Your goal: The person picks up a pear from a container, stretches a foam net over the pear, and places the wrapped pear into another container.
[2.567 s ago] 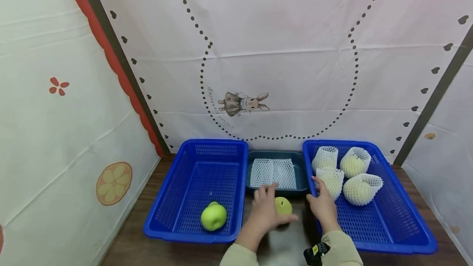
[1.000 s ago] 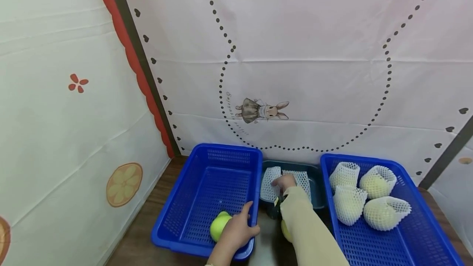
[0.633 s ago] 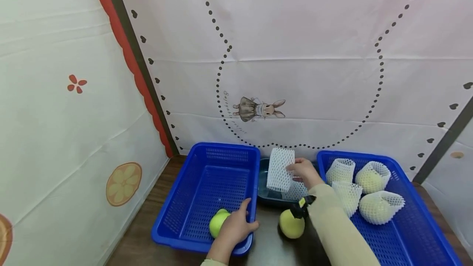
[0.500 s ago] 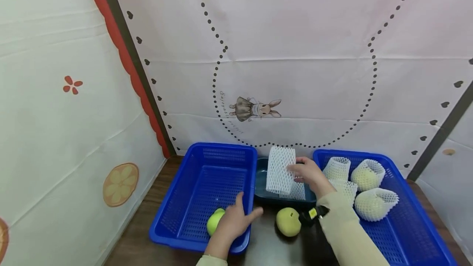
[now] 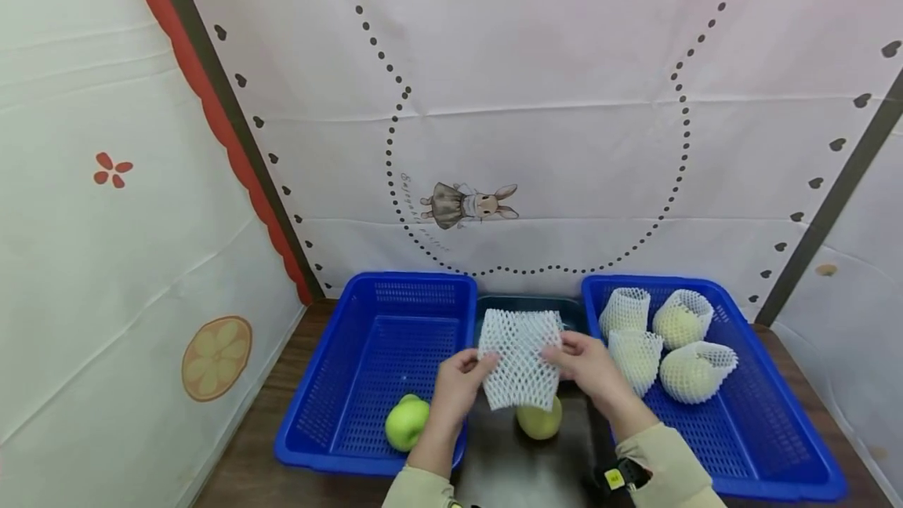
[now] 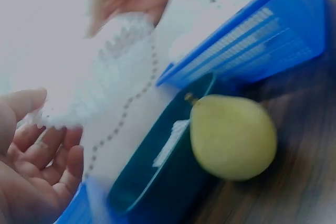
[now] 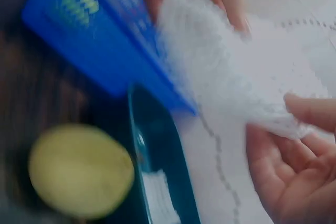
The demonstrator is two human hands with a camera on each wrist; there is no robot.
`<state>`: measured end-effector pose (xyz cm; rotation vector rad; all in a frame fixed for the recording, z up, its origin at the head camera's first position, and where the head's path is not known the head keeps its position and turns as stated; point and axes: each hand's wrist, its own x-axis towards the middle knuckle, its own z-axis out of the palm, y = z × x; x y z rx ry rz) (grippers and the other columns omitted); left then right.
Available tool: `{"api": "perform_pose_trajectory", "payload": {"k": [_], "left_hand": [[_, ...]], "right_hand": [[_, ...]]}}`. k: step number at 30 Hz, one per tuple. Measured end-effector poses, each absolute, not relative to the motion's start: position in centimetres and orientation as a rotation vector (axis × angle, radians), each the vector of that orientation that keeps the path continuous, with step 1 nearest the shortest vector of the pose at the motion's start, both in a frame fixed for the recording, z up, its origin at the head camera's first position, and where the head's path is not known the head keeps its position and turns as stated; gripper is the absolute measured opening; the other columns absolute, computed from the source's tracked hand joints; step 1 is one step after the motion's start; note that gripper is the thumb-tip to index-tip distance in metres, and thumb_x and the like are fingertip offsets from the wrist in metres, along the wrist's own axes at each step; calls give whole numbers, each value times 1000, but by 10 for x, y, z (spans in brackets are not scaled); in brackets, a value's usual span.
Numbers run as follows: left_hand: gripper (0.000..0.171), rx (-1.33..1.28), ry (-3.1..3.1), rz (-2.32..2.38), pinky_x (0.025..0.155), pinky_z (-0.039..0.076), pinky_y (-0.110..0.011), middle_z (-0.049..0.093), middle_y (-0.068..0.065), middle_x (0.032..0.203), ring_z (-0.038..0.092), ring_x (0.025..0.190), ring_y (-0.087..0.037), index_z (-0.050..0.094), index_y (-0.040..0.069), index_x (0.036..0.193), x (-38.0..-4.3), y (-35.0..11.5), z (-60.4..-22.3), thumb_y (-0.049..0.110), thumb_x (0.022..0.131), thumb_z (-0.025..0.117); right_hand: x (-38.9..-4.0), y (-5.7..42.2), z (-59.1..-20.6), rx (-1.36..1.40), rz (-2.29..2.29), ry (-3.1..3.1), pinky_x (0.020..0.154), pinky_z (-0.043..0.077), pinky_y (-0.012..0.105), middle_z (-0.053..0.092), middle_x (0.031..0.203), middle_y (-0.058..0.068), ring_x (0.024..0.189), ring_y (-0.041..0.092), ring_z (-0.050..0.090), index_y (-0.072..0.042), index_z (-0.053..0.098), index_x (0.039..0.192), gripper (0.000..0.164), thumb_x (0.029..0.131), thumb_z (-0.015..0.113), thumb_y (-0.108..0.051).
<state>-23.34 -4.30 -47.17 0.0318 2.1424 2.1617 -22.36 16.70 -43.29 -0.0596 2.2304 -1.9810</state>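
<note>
A white foam net sleeve [image 5: 522, 359] is stretched between my two hands above the table. My left hand [image 5: 453, 392] pinches its left edge between thumb and fingers, and my right hand [image 5: 600, 375] pinches the right edge. In the right wrist view the sleeve [image 7: 205, 61] bulges at its mouth. Below it stands a yellow-green pear [image 5: 540, 420], partly covered by the sleeve in the head view. The left wrist view shows this pear [image 6: 233, 137] whole, stem included, beside the dark teal tray [image 6: 157, 177]. Another white net [image 6: 170, 142] lies in that tray.
On the left, a blue basket [image 5: 381, 300] holds a bright green fruit [image 5: 407, 422]. A second blue basket [image 5: 769, 414] on the right contains several pears in foam nets [image 5: 698, 371]. A patterned white cloth [image 5: 550, 139] hangs behind the baskets.
My right hand has lifted a net out of the tray and brought it nearer. My left hand has left the left basket's rim and now grips the net's other edge.
</note>
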Motion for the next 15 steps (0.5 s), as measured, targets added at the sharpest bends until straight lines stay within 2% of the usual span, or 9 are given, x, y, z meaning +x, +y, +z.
{"api": "perform_pose_trajectory", "payload": {"k": [2, 4, 6, 8, 10, 12, 15], "left_hand": [[27, -37, 2188, 2193, 63, 48, -27, 67, -5, 80, 57, 66, -10, 66, -7, 96, -234, -50, -473, 18, 86, 67], [28, -66, 2222, 2193, 64, 48, -27, 67, -3, 79, 57, 66, -10, 66, -6, 95, -236, -54, -474, 20, 85, 68], [31, -34, 2207, 2182, 68, 49, -29, 68, -5, 82, 59, 69, -10, 66, -6, 100, -234, -55, -475, 22, 86, 67], [39, 24, 2127, 2193, 74, 50, -30, 68, -8, 93, 61, 77, -11, 61, -7, 111, -233, -51, -475, 25, 87, 65], [50, 96, 1999, 2242, 80, 49, -34, 65, -14, 106, 62, 87, -15, 50, -7, 125, -231, -45, -476, 27, 89, 62], [63, 176, 1877, 2297, 86, 47, -37, 57, -19, 120, 59, 99, -19, 33, -5, 136, -229, -38, -476, 28, 90, 61], [76, 254, 1803, 2379, 92, 43, -36, 46, -21, 130, 52, 110, -23, 16, 2, 143, -227, -28, -475, 25, 88, 64]], "right_hand": [[-224, 174, -433, 29, -2012, 2305, 67, 52, 34, 68, 93, 13, 72, 14, 63, 11, 57, 112, 31, 88, 61, -8], [-224, 179, -433, 62, -2009, 2350, 65, 52, 33, 68, 90, 11, 69, 13, 62, 12, 58, 110, 28, 88, 61, -6], [-223, 179, -434, 39, -2002, 2343, 69, 52, 35, 67, 94, 13, 73, 13, 62, 11, 56, 115, 33, 88, 62, -8], [-222, 173, -434, -33, -1990, 2327, 74, 52, 36, 65, 103, 16, 82, 15, 62, 10, 51, 122, 42, 88, 63, -11], [-221, 165, -434, -80, -2007, 2295, 79, 51, 37, 62, 110, 19, 91, 19, 62, 6, 48, 127, 48, 87, 64, -13], [-218, 157, -433, -126, -2024, 2279, 83, 49, 38, 59, 116, 19, 99, 22, 60, 2, 47, 130, 49, 87, 64, -14], [-215, 149, -431, -183, -2057, 2257, 86, 48, 38, 58, 121, 16, 106, 26, 57, -3, 52, 127, 41, 88, 63, -14]]}}
